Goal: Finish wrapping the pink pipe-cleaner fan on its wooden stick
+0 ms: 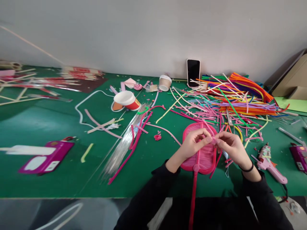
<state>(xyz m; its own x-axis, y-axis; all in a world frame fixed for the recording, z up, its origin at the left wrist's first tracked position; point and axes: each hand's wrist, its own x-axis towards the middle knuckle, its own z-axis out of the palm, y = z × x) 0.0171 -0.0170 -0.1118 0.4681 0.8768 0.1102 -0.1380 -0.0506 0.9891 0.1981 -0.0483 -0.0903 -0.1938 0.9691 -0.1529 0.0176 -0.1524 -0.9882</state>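
A pink fan-shaped piece (200, 158) woven from pipe cleaners lies on the green table (48, 118), its long pink handle reaching toward me. My left hand (193, 142) and my right hand (230, 145) rest over its top part. Both pinch a thin pink pipe cleaner (213, 139) between their fingertips, right above the fan. A black band circles my right wrist.
A big heap of coloured pipe cleaners (235, 95) fills the back right. A pink glue gun (270, 163) lies right of my hands, scissors (229, 120) behind them. Paper cups (126, 100), a phone (193, 72) against the wall and magenta boxes (46, 158) are around.
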